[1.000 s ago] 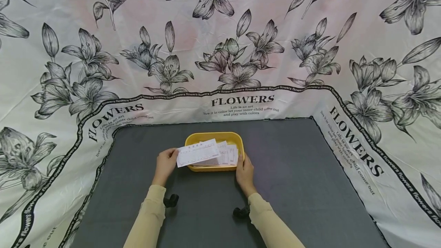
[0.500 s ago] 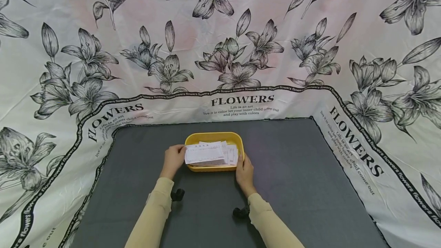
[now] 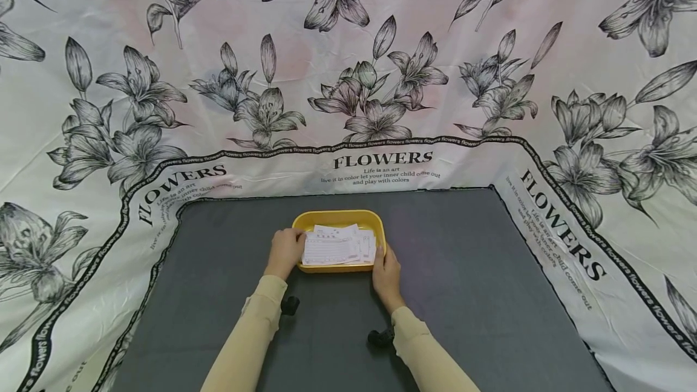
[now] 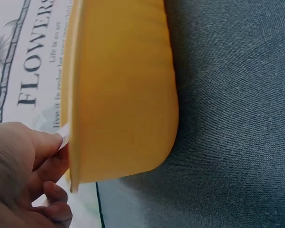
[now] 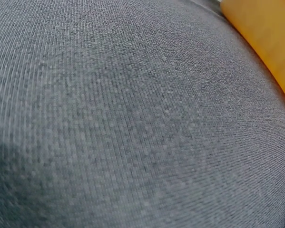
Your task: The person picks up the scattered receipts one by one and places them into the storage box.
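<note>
A yellow plastic tray [image 3: 337,269] stands on the grey cloth and holds several printed paper slips, loosely stacked. My left hand [image 3: 285,251] is at the tray's left end and pinches the top paper slip [image 3: 328,252], which lies over the others. In the left wrist view the thumb and forefinger of the left hand [image 4: 23,166] hold a small corner of that paper slip [image 4: 64,135] just past the tray's rim [image 4: 74,95]. My right hand [image 3: 386,277] grips the tray's right end. The right wrist view catches only the tray's outer wall [image 5: 270,35]; that hand is out of its frame.
Grey cloth [image 3: 457,295] covers the table around the tray. A white floral sheet [image 3: 381,101] borders it at the back and sides. Dark wrist-worn devices [image 3: 381,337] sit by both sleeves.
The left hand has moved right with the paper slip, from over the tray's left edge to inside it, onto the other slips. The right hand and tray have stayed put.
</note>
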The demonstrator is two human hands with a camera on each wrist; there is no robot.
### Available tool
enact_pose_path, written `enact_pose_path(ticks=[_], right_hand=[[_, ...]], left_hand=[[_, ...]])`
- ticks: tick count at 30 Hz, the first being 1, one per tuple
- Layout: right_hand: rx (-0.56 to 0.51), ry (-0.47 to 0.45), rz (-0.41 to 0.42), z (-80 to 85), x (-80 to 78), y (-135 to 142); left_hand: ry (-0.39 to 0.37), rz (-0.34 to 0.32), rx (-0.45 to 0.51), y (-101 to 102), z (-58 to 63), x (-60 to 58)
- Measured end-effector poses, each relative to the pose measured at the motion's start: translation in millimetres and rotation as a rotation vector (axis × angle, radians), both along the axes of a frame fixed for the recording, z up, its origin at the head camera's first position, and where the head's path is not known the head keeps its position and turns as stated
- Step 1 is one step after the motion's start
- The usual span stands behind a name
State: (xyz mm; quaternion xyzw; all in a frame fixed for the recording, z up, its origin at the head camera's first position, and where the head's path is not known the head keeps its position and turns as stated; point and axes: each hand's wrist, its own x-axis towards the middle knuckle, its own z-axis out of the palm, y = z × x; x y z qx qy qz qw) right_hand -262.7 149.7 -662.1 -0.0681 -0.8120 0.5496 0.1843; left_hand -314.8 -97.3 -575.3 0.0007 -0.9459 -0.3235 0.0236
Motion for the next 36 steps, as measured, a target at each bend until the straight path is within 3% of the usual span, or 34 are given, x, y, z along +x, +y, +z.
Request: enact_pose_path(ticks=[7, 14, 21, 28, 36], right_hand=[[-0.012, -0.01, 0.013, 2.1, 2.9, -2.3], [-0.003, 0.001, 0.014, 1.8, 1.9, -4.1], [-0.003, 0.003, 0.013, 0.6, 0.0, -3.1], [0.01, 0.013, -0.004, -1.2, 1.5, 0.2], [0.009, 0.023, -0.002, 0.2, 2.5, 0.6]], left_hand=[[0.046, -0.011, -0.037, 2.6, -2.3, -3.8], [0.024, 0.029, -0.063, 1.1, 0.6, -4.5], [0.0, 0.025, -0.068, -0.9, 4.6, -5.9], [0.002, 0.008, -0.04, 1.3, 13.2, -0.5], [-0.025, -0.02, -0.001, -1.7, 21.9, 14.4]])
